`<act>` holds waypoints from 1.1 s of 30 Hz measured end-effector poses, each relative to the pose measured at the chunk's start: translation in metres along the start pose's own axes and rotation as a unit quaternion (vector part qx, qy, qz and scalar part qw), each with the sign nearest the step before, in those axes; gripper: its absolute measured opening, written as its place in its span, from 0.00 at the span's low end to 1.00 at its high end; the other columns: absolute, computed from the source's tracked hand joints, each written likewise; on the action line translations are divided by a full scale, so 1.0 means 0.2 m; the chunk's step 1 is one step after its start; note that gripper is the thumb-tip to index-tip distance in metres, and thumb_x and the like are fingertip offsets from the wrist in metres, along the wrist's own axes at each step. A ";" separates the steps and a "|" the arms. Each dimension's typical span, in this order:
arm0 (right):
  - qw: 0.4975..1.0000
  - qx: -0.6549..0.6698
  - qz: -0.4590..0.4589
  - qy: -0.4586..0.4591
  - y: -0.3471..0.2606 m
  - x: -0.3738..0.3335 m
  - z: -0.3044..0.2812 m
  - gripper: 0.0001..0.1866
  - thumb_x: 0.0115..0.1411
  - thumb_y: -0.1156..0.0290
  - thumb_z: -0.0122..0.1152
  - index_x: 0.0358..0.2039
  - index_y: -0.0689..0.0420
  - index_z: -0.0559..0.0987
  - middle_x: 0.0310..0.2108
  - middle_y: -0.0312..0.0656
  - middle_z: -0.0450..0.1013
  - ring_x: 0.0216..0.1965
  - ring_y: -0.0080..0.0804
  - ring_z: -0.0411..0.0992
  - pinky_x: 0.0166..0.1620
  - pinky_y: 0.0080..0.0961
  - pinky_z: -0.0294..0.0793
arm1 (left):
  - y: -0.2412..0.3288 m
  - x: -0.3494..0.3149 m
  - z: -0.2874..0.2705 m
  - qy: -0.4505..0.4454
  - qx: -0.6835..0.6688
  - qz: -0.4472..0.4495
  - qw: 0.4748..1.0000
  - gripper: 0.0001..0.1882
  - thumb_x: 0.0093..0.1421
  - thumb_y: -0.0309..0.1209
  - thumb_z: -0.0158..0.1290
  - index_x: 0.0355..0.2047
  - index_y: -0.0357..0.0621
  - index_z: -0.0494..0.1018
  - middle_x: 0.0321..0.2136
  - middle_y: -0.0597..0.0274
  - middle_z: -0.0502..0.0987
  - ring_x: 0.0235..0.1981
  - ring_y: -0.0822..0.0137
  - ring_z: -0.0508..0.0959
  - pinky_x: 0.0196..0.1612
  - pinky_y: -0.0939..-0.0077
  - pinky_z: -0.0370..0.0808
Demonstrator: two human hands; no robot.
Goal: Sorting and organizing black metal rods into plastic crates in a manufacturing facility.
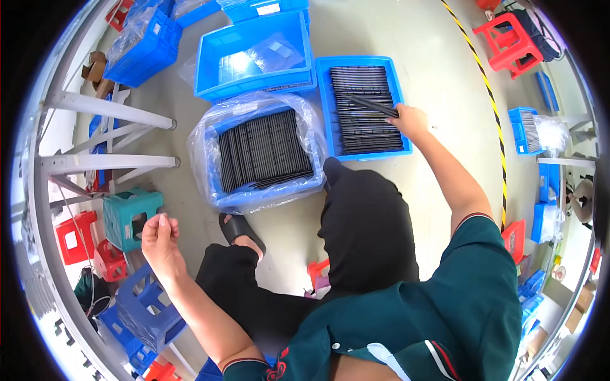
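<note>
My right hand (410,119) reaches out over a blue tray (324,108) filled with rows of black strips and grips a bundle of black strips (372,105) lying across them. My left hand (160,238) hangs in the air at the left with fingers curled, holding nothing that I can see. Between them stands a blue crate lined with a clear plastic bag (203,136), full of black strips (264,149). My knees in black trousers (365,228) and a black sandal (238,227) show below the crates.
An empty blue crate (254,54) sits behind the bagged one. A teal stool (130,216), red stools (75,236) and blue stools (149,301) crowd the left by a white metal rack (108,162). A yellow-black floor line (492,105), a red stool (511,41) and more blue crates (524,130) lie at the right.
</note>
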State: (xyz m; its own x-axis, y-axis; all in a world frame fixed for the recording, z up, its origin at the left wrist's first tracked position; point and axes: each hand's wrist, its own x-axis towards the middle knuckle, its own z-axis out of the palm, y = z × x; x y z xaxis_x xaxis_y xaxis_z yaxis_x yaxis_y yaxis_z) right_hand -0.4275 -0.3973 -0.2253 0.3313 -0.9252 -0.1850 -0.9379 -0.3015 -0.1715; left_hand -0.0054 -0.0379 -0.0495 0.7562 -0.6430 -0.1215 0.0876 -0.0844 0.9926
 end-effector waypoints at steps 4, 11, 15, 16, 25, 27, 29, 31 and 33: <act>0.998 -0.038 -0.012 -0.055 0.16 0.08 0.26 0.18 0.48 0.52 0.63 0.27 0.54 0.73 0.25 0.44 0.74 0.31 0.45 0.73 0.34 0.41 0.70 | -0.06 0.03 0.04 0.010 0.048 -0.035 0.998 0.04 0.59 0.25 0.51 0.35 0.38 0.71 0.27 0.66 0.74 0.28 0.76 0.73 0.33 0.85 0.67; 0.993 -0.049 -0.075 -0.074 0.23 0.27 0.53 0.17 0.49 0.54 0.63 0.29 0.54 0.72 0.29 0.44 0.75 0.35 0.46 0.72 0.36 0.41 0.70 | -0.11 0.07 0.10 0.036 0.079 -0.050 0.995 0.05 0.59 0.25 0.51 0.35 0.38 0.71 0.26 0.65 0.74 0.27 0.77 0.73 0.32 0.85 0.67; 0.991 -0.062 -0.096 -0.072 0.23 0.38 0.65 0.18 0.48 0.56 0.64 0.30 0.56 0.71 0.33 0.45 0.73 0.38 0.46 0.72 0.39 0.41 0.71 | -0.13 0.08 0.13 0.046 0.107 -0.053 0.992 0.05 0.59 0.26 0.51 0.35 0.37 0.71 0.25 0.63 0.74 0.26 0.76 0.71 0.31 0.85 0.66; 0.990 -0.059 -0.117 -0.049 0.28 0.40 0.70 0.17 0.48 0.59 0.64 0.30 0.57 0.70 0.32 0.46 0.73 0.38 0.47 0.72 0.39 0.41 0.71 | -0.13 0.08 0.13 0.042 0.116 -0.057 0.991 0.06 0.59 0.26 0.51 0.35 0.37 0.71 0.25 0.63 0.73 0.26 0.76 0.71 0.31 0.85 0.66; 0.988 -0.122 -0.088 -0.026 0.23 0.42 0.75 0.18 0.50 0.69 0.60 0.43 0.54 0.70 0.43 0.44 0.69 0.47 0.44 0.67 0.46 0.41 0.69 | -0.10 0.08 0.18 0.055 0.085 -0.044 0.994 0.07 0.58 0.26 0.52 0.36 0.37 0.72 0.26 0.64 0.76 0.27 0.76 0.74 0.33 0.85 0.68; 0.984 -0.155 -0.065 -0.065 0.23 0.45 0.77 0.17 0.51 0.71 0.57 0.43 0.54 0.70 0.44 0.44 0.69 0.48 0.44 0.67 0.46 0.40 0.69 | -0.07 0.06 0.18 0.048 0.085 -0.055 0.994 0.07 0.58 0.25 0.52 0.36 0.37 0.72 0.26 0.64 0.76 0.28 0.76 0.74 0.33 0.85 0.68; 0.970 -0.208 -0.048 -0.114 0.17 0.46 0.74 0.16 0.52 0.75 0.51 0.43 0.54 0.70 0.44 0.45 0.69 0.48 0.44 0.68 0.46 0.40 0.70 | -0.07 0.04 0.17 0.044 0.090 -0.051 0.994 0.07 0.58 0.25 0.53 0.36 0.36 0.72 0.26 0.64 0.76 0.28 0.75 0.75 0.34 0.85 0.68; 0.965 -0.235 -0.076 -0.092 0.08 0.46 0.66 0.14 0.52 0.75 0.51 0.42 0.54 0.71 0.43 0.45 0.69 0.47 0.43 0.68 0.45 0.39 0.70 | -0.06 0.01 0.17 0.037 0.092 -0.047 0.994 0.07 0.57 0.25 0.53 0.35 0.36 0.72 0.26 0.64 0.76 0.28 0.76 0.75 0.34 0.85 0.68; 0.963 -0.224 -0.144 -0.041 -0.03 0.50 0.57 0.15 0.48 0.76 0.54 0.39 0.54 0.72 0.40 0.43 0.71 0.46 0.41 0.69 0.44 0.38 0.70 | -0.03 -0.01 0.20 0.040 0.079 -0.051 0.995 0.07 0.57 0.25 0.53 0.35 0.36 0.72 0.26 0.64 0.76 0.28 0.76 0.75 0.33 0.85 0.68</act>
State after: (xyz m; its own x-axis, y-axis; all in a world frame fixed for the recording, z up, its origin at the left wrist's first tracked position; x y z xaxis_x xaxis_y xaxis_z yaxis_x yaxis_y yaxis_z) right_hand -0.3771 -0.4624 -0.3535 0.5736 -0.7727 -0.2719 -0.7500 -0.6289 0.2049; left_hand -0.0328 -0.0664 -0.0554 0.7988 -0.5625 -0.2133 0.0675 -0.2684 0.9609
